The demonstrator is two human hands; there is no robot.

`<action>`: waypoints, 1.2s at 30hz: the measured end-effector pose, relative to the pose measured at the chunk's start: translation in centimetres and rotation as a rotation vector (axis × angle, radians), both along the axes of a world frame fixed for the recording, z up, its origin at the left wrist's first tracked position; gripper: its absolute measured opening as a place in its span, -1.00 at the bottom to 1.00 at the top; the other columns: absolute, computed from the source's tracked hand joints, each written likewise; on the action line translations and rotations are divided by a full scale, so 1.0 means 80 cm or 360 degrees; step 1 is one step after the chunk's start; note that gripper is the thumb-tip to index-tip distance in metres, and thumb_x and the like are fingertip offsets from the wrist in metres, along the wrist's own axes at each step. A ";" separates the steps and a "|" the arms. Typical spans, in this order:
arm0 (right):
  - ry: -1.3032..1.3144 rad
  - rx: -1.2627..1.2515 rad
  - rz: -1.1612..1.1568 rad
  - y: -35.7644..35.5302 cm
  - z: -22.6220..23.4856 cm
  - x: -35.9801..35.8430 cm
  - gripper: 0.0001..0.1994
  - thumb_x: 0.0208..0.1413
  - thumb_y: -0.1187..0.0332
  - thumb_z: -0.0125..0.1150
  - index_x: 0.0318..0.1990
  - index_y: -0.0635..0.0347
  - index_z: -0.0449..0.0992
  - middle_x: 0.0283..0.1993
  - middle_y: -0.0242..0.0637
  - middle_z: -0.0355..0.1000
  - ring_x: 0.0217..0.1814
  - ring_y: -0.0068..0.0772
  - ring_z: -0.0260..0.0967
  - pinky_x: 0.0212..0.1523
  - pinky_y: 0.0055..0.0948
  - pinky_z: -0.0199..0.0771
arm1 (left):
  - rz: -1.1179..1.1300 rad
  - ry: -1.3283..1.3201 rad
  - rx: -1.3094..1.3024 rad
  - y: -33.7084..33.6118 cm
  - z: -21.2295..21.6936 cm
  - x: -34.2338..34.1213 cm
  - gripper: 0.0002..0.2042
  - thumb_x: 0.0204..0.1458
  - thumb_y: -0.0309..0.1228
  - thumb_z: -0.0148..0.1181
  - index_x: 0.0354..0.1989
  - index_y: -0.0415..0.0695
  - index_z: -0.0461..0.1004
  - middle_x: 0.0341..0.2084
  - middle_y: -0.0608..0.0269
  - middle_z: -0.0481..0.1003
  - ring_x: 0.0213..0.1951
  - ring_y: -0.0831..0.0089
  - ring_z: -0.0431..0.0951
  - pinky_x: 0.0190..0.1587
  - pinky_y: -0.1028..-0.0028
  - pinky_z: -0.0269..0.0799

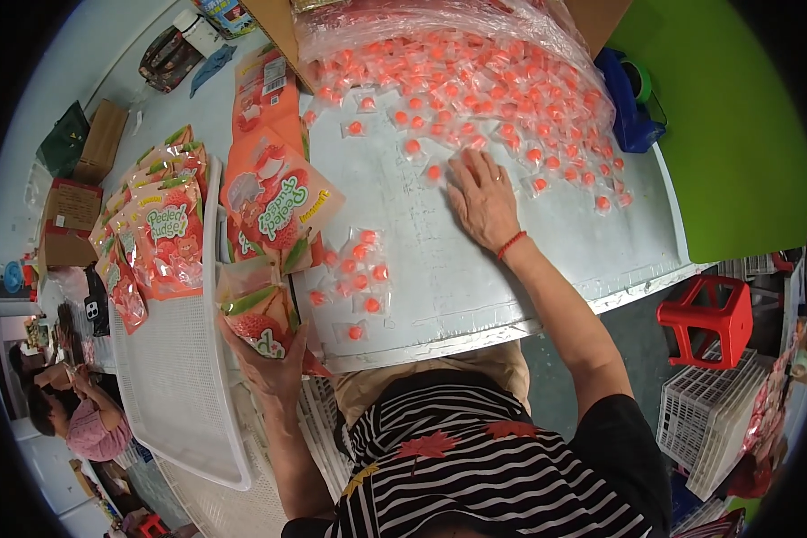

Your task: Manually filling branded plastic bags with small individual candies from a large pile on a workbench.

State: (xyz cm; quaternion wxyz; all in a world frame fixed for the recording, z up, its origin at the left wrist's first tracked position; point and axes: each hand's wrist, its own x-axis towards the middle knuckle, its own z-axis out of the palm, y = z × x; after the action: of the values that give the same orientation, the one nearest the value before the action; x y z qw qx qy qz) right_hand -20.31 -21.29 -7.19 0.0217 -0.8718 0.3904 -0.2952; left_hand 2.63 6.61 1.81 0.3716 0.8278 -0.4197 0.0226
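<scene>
My left hand [273, 363] grips an upright candy pouch [253, 309] from below at the table's near left edge. The pouch is pink and clear, with a strawberry-like fruit and green leaf printed on it. My right hand [484, 202], with a red cord at the wrist, lies palm down on the table [403, 260], its fingers stretched toward a wrapped red candy [472, 142] at the edge of a big pile of candies [511, 81]. Its fingertips are partly hidden. A small group of wrapped candies [359, 280] lies beside the pouch. Flat pouches [273, 197] are stacked behind it.
To the left, a white plastic tray [170, 386] carries several filled pouches [166, 224]. A blue tape dispenser [632, 112] stands at the table's right edge. A red stool [707, 321] and white crates [704, 412] are on the floor at right. Other people [85, 417] sit far left.
</scene>
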 end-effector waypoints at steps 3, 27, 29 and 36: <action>-0.0209 0.0185 0.0190 0.007 0.009 -0.016 -0.65 0.21 0.25 -0.06 0.09 0.20 0.35 0.13 -0.06 0.28 0.17 -0.08 0.24 0.15 -0.25 0.24 | 0.0008 -0.0052 0.0013 0.000 -0.002 0.000 0.06 -0.36 -0.39 0.51 0.32 -0.25 -0.13 0.12 -0.20 0.22 0.14 -0.03 0.29 0.16 0.20 0.21; -0.2391 0.2191 0.0521 -0.063 0.000 -0.082 -0.57 0.31 0.11 -0.26 0.11 0.25 0.27 0.04 0.09 0.37 0.17 -0.05 0.30 0.24 -0.22 0.24 | 0.0041 -0.0006 0.0032 0.009 -0.001 0.013 0.04 -0.35 -0.37 0.52 0.31 -0.24 -0.10 0.12 -0.15 0.23 0.14 0.02 0.29 0.15 0.20 0.21; -0.2394 0.2187 0.0491 -0.065 -0.001 -0.095 -0.59 0.31 0.12 -0.26 0.10 0.25 0.27 0.05 0.09 0.36 0.18 -0.04 0.30 0.22 -0.19 0.28 | 0.0038 0.0050 0.0038 0.010 -0.001 0.014 0.03 -0.35 -0.38 0.51 0.31 -0.22 -0.09 0.12 -0.15 0.23 0.14 0.02 0.29 0.15 0.20 0.21; -0.1774 0.1456 -0.0023 -0.038 0.001 -0.096 -0.61 0.32 0.14 -0.24 0.03 0.28 0.34 -0.10 -0.15 0.46 0.03 -0.34 0.38 0.06 -0.43 0.32 | 0.0060 0.0030 0.0062 0.019 -0.007 0.021 0.01 -0.35 -0.39 0.49 0.31 -0.20 -0.08 0.12 -0.14 0.23 0.13 0.03 0.29 0.15 0.20 0.20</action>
State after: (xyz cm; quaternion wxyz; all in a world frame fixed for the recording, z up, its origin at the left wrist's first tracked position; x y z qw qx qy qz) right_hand -27.96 -24.33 -7.10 0.5786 -0.4927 0.4115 -0.5032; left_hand 4.30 8.16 1.21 0.3588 0.8428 -0.4009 0.0136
